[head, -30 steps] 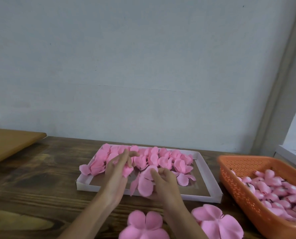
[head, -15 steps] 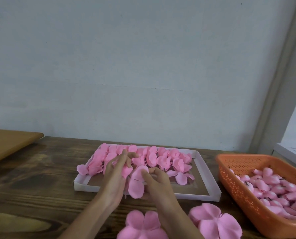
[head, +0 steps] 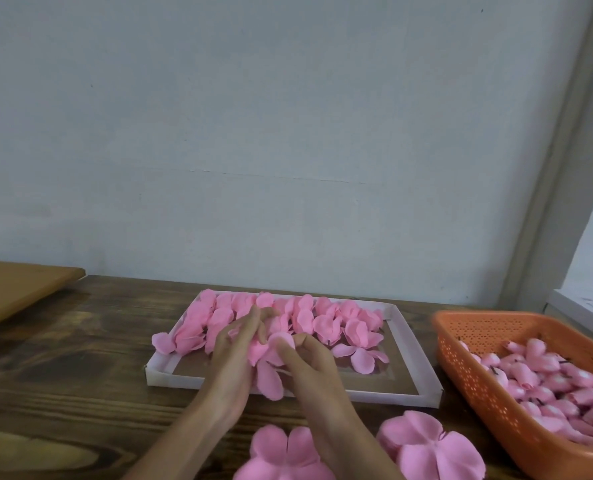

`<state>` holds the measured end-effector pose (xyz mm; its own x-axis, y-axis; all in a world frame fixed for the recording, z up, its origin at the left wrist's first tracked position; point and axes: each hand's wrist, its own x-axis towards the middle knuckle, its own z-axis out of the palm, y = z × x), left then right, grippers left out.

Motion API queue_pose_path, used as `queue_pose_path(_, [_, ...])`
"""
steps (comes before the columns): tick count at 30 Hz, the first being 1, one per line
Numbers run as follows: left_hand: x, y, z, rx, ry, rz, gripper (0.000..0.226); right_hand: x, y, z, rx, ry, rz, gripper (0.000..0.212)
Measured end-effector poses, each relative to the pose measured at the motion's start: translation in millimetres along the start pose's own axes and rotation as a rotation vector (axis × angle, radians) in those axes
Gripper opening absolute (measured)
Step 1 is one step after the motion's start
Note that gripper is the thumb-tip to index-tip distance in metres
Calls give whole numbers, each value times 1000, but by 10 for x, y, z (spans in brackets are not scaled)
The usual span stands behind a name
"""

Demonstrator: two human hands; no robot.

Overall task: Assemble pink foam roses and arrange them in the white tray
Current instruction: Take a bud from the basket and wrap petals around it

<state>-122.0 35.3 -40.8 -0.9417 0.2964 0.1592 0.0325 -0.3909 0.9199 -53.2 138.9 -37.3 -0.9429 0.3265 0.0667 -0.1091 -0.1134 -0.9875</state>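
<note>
Pinching one pink foam rose (head: 269, 363) between them, left hand (head: 234, 355) and right hand (head: 314, 367) meet low in the frame's centre, over the white tray's (head: 406, 344) near rim.

Dark wooden bench (head: 63, 375) with strong grain, pale blue-grey wall (head: 288, 133) behind it, lighter brown board (head: 14, 289) at far left, grey frame (head: 558, 168) at right, white ledge (head: 582, 310) beside it
</note>
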Motion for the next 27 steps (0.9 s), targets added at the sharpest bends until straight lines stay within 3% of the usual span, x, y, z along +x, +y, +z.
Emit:
queue_pose_path(8, [-3, -31, -5, -10, -44, 18, 47, 14, 20, -41, 89, -90, -142, 24])
queue_pose_path(13, [-17, -28, 9, 129, -90, 187, 52, 26, 4, -48, -49, -120, -290, 31])
queue_pose_path(21, [2, -44, -31, 226, -226, 85, 71, 47, 5, -65, -155, -100, -338, 25])
queue_pose_path(24, [50, -40, -55, 68, -183, 21, 55, 61, -34, -106, -88, -50, -323, 28])
queue_pose_path(27, [168, -33, -70, 135, -120, -58, 40, 93, -68, -206, -40, 0, -309, 36])
